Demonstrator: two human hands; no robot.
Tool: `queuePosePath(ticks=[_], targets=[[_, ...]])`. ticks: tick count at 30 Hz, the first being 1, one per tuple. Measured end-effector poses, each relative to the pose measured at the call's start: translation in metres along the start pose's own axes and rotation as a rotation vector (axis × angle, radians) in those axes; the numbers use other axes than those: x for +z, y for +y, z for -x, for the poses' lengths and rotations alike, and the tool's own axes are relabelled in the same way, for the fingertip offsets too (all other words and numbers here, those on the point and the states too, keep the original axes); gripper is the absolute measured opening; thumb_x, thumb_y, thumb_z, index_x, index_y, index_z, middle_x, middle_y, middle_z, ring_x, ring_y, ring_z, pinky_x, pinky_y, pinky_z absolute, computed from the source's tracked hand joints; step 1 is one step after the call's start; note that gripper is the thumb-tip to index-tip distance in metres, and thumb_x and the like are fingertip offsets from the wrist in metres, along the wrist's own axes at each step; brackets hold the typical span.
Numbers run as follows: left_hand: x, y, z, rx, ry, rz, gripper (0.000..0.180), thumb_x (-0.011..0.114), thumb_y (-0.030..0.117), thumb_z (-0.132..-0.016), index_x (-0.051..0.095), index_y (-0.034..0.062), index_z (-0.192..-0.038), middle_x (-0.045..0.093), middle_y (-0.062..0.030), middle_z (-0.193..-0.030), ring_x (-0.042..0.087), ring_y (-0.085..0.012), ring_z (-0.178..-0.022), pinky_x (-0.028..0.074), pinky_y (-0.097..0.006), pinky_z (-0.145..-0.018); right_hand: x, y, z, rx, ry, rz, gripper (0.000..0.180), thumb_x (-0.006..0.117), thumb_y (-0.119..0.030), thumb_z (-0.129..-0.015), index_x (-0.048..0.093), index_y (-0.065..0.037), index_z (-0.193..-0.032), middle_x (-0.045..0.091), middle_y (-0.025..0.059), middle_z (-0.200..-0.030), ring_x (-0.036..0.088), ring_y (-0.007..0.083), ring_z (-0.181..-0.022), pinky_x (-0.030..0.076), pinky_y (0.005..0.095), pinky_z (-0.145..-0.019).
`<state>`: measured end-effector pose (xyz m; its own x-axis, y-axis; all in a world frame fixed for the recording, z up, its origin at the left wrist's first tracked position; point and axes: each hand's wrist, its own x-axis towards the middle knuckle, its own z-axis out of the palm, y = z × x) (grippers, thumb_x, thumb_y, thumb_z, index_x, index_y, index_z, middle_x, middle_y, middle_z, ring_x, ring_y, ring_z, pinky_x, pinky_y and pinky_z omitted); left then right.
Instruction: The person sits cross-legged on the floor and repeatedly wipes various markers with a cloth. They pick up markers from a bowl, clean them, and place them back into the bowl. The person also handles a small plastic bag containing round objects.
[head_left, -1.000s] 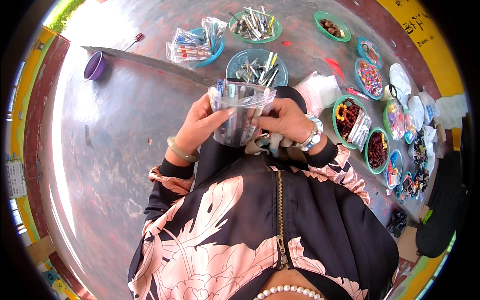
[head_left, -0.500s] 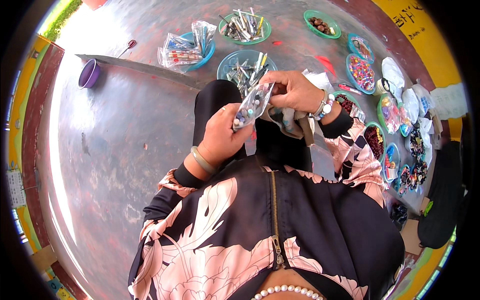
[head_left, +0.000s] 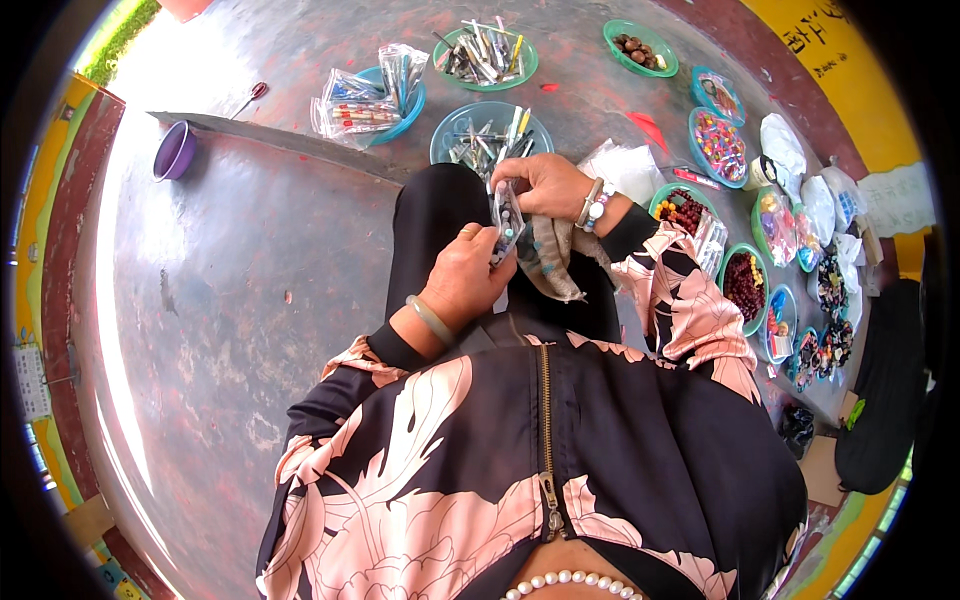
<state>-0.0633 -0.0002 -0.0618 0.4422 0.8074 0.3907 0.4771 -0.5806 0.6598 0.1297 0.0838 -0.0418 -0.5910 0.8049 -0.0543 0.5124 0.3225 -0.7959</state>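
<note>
A small clear plastic bag (head_left: 507, 222) is between my hands, above my knees. Small dark, white and bluish pieces show through it, too small to name surely. My left hand (head_left: 463, 272) is closed round the bag's lower part. At its upper edge, my right hand (head_left: 550, 188) pinches the plastic, thumb and fingers together. A greyish-beige cloth (head_left: 550, 265) hangs below the right hand over my lap; I cannot tell whether that hand also holds it. Just beyond my hands stands a blue basin (head_left: 441, 140) of pens.
Farther off are a green basin (head_left: 528, 80) of pens and a blue basin (head_left: 413, 118) with bagged pens. Basins of dark red beads (head_left: 744, 287), wrapped sweets (head_left: 722, 143) and brown round things (head_left: 640, 50) line the right. A purple bucket (head_left: 176, 152) stands left, near a floor ledge (head_left: 280, 140).
Both hands have come closer together; the right moved left and slightly down. The bag has turned more upright and is more covered by the fingers. More of the cloth hangs in view.
</note>
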Motion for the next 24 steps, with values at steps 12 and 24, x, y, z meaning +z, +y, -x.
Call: queuePosePath(ticks=[12, 24], targets=[[-0.014, 0.002, 0.004, -0.147, -0.091, 0.001, 0.031, 0.07, 0.022, -0.076, 0.057, 0.0016, -0.096, 0.059, -0.0121, -0.08, 0.059, -0.0288, -0.072, 0.049, -0.035, -0.064, -0.005, -0.014, -0.001, 0.015, 0.047, -0.079, 0.03, 0.063, -0.007, -0.076, 0.059, -0.006, -0.105, 0.064, 0.003, -0.087, 0.058, 0.008, -0.07, 0.047, 0.0252, -0.064], [-0.043, -0.044, -0.003, -0.194, 0.09, 0.049, 0.018, 0.06, 0.008, -0.086, 0.059, -0.0005, -0.07, 0.058, -0.0085, -0.065, 0.057, -0.0187, -0.058, 0.044, -0.028, -0.056, -0.06, 0.046, 0.043, 0.35, 0.731, -0.918, 0.021, 0.058, -0.022, -0.09, 0.063, -0.003, -0.082, 0.062, 0.0029, -0.07, 0.056, 0.0106, -0.058, 0.044, 0.0234, -0.053]])
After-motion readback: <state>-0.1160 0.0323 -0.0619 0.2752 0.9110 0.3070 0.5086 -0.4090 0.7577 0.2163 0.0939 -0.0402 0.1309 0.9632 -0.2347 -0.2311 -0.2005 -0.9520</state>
